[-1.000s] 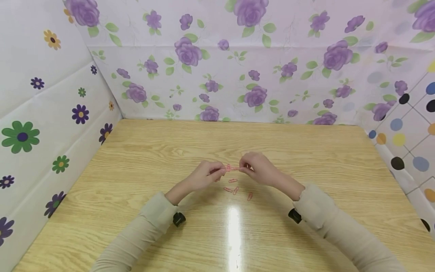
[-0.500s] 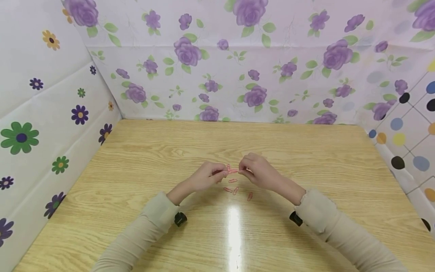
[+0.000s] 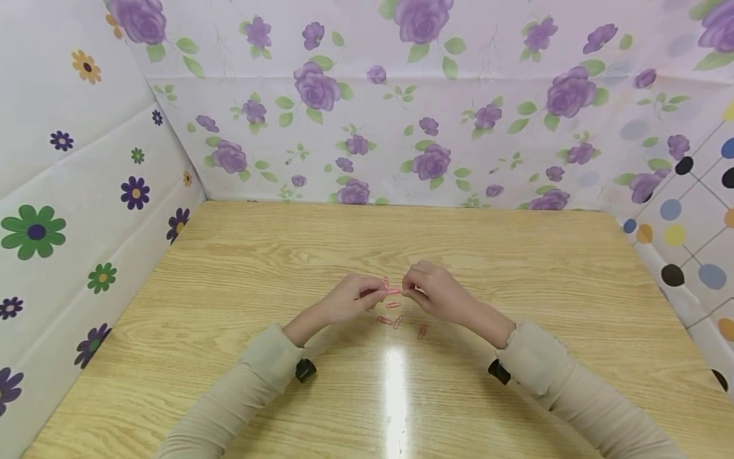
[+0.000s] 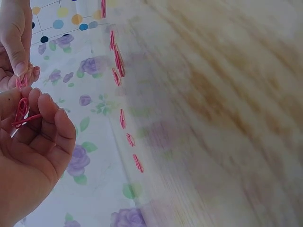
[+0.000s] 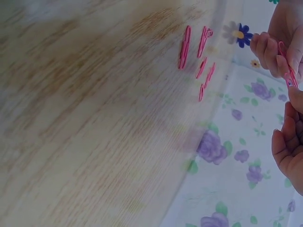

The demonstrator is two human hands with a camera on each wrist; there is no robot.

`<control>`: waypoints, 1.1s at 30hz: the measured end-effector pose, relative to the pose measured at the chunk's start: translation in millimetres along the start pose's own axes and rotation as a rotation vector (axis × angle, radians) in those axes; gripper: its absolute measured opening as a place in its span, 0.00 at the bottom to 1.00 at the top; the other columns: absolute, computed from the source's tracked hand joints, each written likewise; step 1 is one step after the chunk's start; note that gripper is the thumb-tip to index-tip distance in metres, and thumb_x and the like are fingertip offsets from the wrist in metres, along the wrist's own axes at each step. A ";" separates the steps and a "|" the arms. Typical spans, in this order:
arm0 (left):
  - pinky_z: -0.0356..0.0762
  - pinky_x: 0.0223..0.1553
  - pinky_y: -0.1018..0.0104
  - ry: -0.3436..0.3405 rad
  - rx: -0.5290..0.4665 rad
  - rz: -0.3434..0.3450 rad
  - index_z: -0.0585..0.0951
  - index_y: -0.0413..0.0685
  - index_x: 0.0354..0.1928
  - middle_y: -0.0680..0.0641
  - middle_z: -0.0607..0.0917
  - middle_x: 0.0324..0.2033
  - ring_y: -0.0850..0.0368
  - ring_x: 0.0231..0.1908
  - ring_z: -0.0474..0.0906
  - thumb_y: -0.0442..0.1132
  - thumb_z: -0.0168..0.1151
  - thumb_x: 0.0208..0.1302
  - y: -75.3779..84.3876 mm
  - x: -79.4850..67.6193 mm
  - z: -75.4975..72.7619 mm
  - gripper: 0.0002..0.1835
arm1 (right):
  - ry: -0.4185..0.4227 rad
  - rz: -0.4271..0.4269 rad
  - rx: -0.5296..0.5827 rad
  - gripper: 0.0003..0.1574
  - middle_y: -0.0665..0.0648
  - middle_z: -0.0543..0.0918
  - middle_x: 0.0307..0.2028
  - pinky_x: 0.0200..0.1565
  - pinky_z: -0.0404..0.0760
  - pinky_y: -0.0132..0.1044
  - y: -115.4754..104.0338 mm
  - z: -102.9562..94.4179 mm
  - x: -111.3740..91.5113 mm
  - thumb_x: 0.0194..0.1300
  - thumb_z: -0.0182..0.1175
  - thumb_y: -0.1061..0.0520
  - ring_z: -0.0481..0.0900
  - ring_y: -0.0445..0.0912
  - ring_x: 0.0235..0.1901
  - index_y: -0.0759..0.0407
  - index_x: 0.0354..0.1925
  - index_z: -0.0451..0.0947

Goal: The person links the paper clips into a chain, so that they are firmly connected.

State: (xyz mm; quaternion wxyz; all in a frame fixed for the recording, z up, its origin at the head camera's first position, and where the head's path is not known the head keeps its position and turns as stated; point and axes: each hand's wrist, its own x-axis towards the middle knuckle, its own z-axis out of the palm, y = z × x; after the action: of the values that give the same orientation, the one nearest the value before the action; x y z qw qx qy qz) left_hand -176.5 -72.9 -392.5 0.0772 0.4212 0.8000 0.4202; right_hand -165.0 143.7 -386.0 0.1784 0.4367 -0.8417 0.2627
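Observation:
My left hand [image 3: 352, 298] and right hand [image 3: 434, 290] meet above the table's middle, a small gap between their fingertips. A pink paper clip [image 3: 393, 291] spans that gap, pinched by the right thumb and fingers at one end. At the left fingertips another pink paper clip [image 3: 386, 281] juts up, held by the left thumb and fingers. In the left wrist view, the clips [image 4: 21, 111] in the left hand cross over one another, and fingers partly hide them. The right wrist view shows the held clips [image 5: 290, 75] running in line from hand to hand.
Several loose pink paper clips lie on the wooden table [image 3: 287, 255] just below the hands, among them one clip [image 3: 392, 305] closest to them and one [image 3: 422, 331] farther right. Flowered cloth [image 3: 373, 140] rises behind the table, with patterned sheets at both sides.
Both hands have come slightly nearer the person, and the left has shifted a little right, narrowing the gap. The held clips moved along with them. The loose clips stayed put.

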 end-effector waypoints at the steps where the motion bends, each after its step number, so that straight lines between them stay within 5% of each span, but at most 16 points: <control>1: 0.58 0.19 0.74 -0.002 0.001 -0.005 0.71 0.38 0.22 0.55 0.65 0.13 0.65 0.15 0.58 0.32 0.50 0.66 0.0 -0.2 0.1 0.13 | -0.001 0.002 0.000 0.09 0.50 0.75 0.24 0.28 0.71 0.32 -0.4 -0.1 -0.1 0.51 0.66 0.65 0.70 0.42 0.27 0.58 0.25 0.74; 10: 0.57 0.18 0.75 0.004 0.012 0.003 0.72 0.43 0.22 0.56 0.65 0.13 0.67 0.14 0.57 0.32 0.51 0.66 -6.6 -1.3 2.2 0.12 | -0.004 0.016 -0.001 0.09 0.50 0.74 0.24 0.28 0.70 0.32 -0.7 0.9 -1.7 0.52 0.65 0.64 0.69 0.42 0.27 0.58 0.25 0.73; 33: 0.60 0.19 0.74 -0.015 0.005 -0.057 0.76 0.38 0.28 0.55 0.69 0.15 0.65 0.15 0.61 0.35 0.50 0.67 -4.7 -5.1 1.4 0.11 | 0.001 0.029 0.020 0.09 0.49 0.74 0.24 0.28 0.71 0.31 1.6 -1.1 -7.6 0.52 0.65 0.65 0.70 0.40 0.27 0.57 0.25 0.73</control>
State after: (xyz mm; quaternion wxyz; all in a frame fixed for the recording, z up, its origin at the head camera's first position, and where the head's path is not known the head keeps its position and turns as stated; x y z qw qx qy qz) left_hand -175.5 -77.2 -398.0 0.0942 0.4017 0.8120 0.4127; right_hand -162.0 149.9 -389.6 0.1708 0.4259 -0.8452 0.2739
